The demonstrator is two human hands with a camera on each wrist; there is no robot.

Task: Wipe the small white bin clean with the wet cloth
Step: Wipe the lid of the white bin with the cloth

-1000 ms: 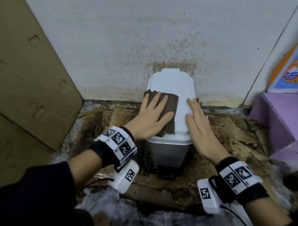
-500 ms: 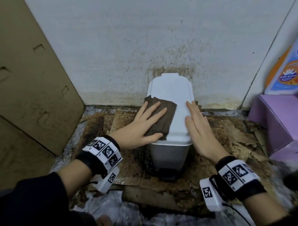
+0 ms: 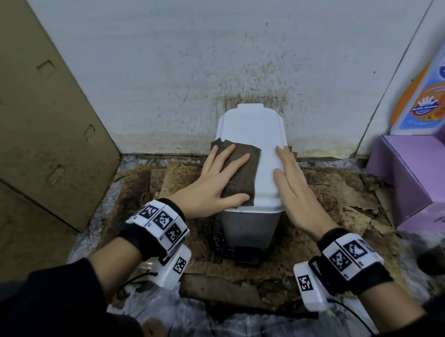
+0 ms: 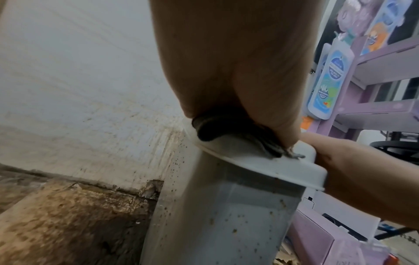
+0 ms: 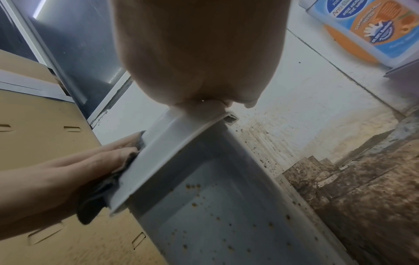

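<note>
Wipe is on, lid stage. The small white bin (image 3: pixel 251 167) stands on the floor (image 3: pixel 330 189) right against the stained wall (image 3: pixel 213 67), lid closed. Left hand (image 3: pixel 212 186) lies flat, fingers straight and spread, pressing the wet cloth (image 3: pixel 244 172) onto the left half of the lid; the cloth's a dark brown folded pad, near edge hanging a bit over the lid's front-left rim. Right hand (image 3: pixel 293 191) is flat too, fingers straight and together along the lid's right edge, holding nothing, prob. just steadying the bin.

Progress, as I read it: lid top looks white w/ no obvious marks on the bare part, so that bit seems mostly done or close. But the wrist views show the bin's sides, front & both flanks below the lid rim, dotted w/ brown specks, lots of them. Those haven't been cleaned yet. Pedal area at the base is dark, can't tell its condition. Inside of the bin isn't visible.

So early to mid-way, I'd say: lid nearly there, body and rim underside left to do. Wall and floor grime aren't part of the job.
</note>
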